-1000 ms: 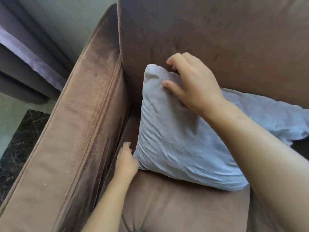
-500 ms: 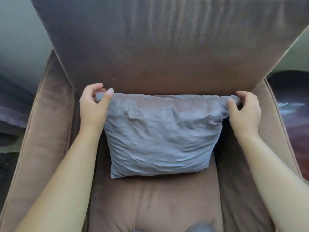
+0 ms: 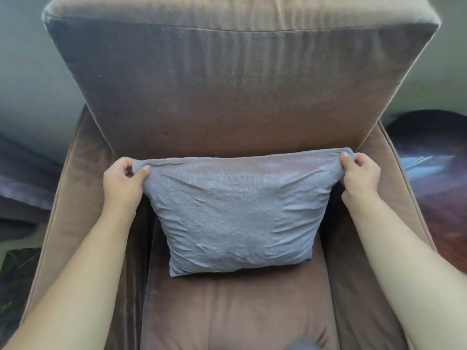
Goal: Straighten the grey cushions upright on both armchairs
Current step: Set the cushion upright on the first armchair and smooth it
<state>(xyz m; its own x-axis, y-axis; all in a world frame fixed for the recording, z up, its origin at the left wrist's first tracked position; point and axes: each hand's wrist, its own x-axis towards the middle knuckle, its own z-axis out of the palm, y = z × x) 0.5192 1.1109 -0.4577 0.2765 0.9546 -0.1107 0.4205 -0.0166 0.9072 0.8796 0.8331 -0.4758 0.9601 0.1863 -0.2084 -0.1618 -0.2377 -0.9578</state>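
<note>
We see one grey cushion (image 3: 235, 210) standing upright on the seat (image 3: 227, 306) of a brown armchair (image 3: 240, 84), its back face leaning against the backrest, roughly centred between the two armrests. Left hand (image 3: 122, 181) is closed in a pinch on the cushion's top left corner, thumb in front of the fabric, other fingers curled behind it. Right hand (image 3: 360, 173) is closed the same way on the top right corner, thumb on the front face, fingers wrapped over the back. Both corners are pulled outward, so the top edge runs taut and nearly straight from hand to hand, with the fabric bunched into a small roll at each grip. Cushion's lower edge rests on the seat, bottom left corner sitting slightly lower in view than the bottom right. Front face is creased, most wrinkles in the lower half. Both forearms come in bare from the bottom corners, the left one over the left armrest (image 3: 73, 198), the right one over the right armrest (image 3: 394, 178). A dark rounded object (image 3: 434, 157) with a glossy surface sits to the right of the chair, we cannot tell what it is. A blurred grey shape (image 3: 302, 343) shows at the bottom edge over the seat, unclear. Only this one armchair is in view.
</note>
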